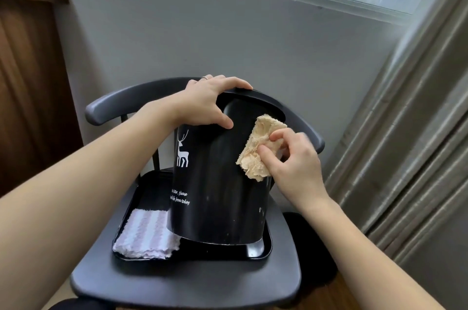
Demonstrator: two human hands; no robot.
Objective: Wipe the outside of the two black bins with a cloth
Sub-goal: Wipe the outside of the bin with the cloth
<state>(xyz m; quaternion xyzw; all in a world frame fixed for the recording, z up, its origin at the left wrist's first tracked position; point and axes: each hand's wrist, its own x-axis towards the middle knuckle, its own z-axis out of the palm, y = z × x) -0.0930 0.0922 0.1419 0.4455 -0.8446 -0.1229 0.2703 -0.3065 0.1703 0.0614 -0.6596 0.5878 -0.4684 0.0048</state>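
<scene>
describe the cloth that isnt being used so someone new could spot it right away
Start at the dark chair under the window; a black tray lies on its seat. In the tray's near left corner, beside the tilted black bin, lies a folded cloth. It is white with pale stripes and untouched, unlike the tan cloth that the right hand presses on the bin.

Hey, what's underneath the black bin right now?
The black bin stands tilted in a black tray on a dark chair. A white striped cloth lies in the tray beside it, one edge tucked under the bin. The tray floor beneath the bin is hidden.
</scene>
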